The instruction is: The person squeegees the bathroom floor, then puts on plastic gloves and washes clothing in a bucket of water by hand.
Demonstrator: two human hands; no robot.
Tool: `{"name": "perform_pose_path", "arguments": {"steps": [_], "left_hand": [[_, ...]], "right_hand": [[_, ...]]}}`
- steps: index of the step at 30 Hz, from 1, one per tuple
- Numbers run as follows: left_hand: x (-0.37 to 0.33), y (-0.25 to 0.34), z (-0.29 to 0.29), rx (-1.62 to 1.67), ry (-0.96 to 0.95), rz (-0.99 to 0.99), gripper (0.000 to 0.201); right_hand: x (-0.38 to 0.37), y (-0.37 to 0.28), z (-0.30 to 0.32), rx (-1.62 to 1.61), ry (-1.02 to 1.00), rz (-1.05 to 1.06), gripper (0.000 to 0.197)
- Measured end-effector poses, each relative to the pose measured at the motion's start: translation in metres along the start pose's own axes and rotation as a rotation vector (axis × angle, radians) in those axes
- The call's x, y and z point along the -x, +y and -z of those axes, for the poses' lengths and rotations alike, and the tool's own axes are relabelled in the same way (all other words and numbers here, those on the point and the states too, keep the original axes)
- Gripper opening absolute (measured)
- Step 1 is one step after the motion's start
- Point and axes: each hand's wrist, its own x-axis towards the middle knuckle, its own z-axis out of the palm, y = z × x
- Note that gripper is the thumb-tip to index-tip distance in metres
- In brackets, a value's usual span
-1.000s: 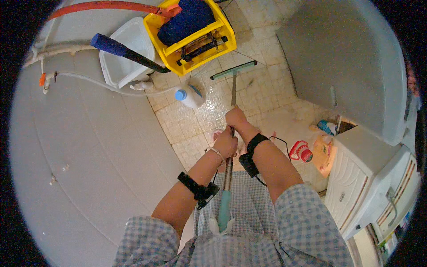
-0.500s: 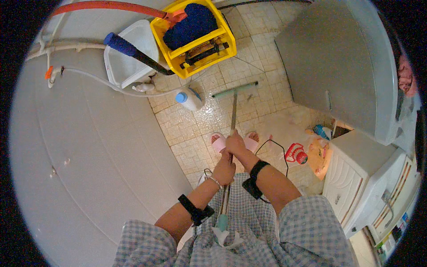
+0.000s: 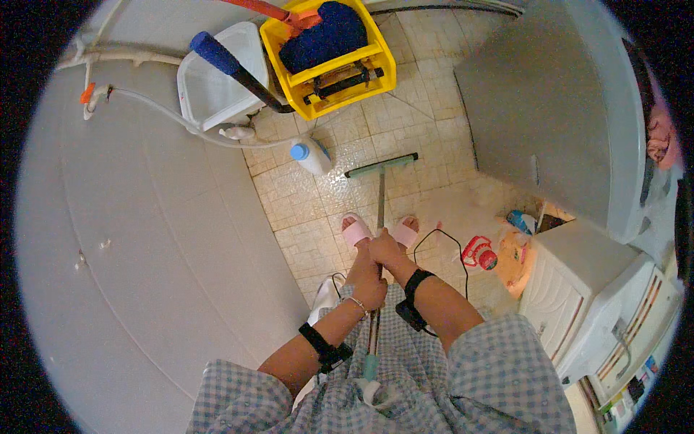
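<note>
A floor squeegee (image 3: 381, 194) with a pale green head and a long metal pole stands before me, its blade resting on the tiles. My right hand (image 3: 389, 248) is closed around the pole, farther forward. Just behind it, nearer my body, my left hand (image 3: 367, 285) wraps the same pole. The green grip end of the pole reaches back against my checked garment. Left of the squeegee head, a white bottle (image 3: 313, 160) with a blue cap stands on the floor.
Far ahead are a yellow mop bucket (image 3: 390, 69) holding blue cloth and a white basin (image 3: 206, 90). A grey cabinet (image 3: 528, 108) rises at right, with a white cabinet (image 3: 557, 293) nearer. A red-handled container (image 3: 480, 253), orange bag (image 3: 512, 266) and black cord (image 3: 466, 278) lie right of my feet.
The squeegee head has come closer to my feet, and both hands have drawn back toward my body with the pole. The whole view has shifted slightly.
</note>
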Motion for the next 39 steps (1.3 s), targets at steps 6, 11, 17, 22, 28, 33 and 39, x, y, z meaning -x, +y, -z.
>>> {"name": "perform_pose_path", "arguments": {"steps": [6,11,17,22,28,33,39], "left_hand": [[-0.034,0.046,0.048,0.032,-0.085,0.262,0.041],[-0.092,0.063,0.085,0.171,-0.145,0.406,0.037],[-0.043,0.026,0.031,0.166,-0.044,0.262,0.044],[0.005,0.001,-0.012,0.213,0.049,0.148,0.054],[-0.024,0.057,0.038,0.244,0.044,0.293,0.028],[-0.067,0.080,0.064,0.262,-0.130,0.471,0.033],[-0.011,0.007,-0.029,-0.228,0.132,0.005,0.045]], "right_hand": [[-0.013,-0.041,0.057,-0.274,0.146,-0.054,0.052],[-0.070,-0.069,0.097,0.166,0.020,0.209,0.038],[-0.043,-0.027,0.037,-0.232,0.045,0.007,0.053],[0.003,0.012,0.001,0.091,-0.049,0.147,0.040],[-0.008,-0.031,0.056,-0.032,-0.012,0.189,0.028],[-0.056,-0.035,0.081,0.653,-0.070,0.656,0.031],[-0.003,0.006,0.015,-0.031,0.074,0.018,0.031]]}}
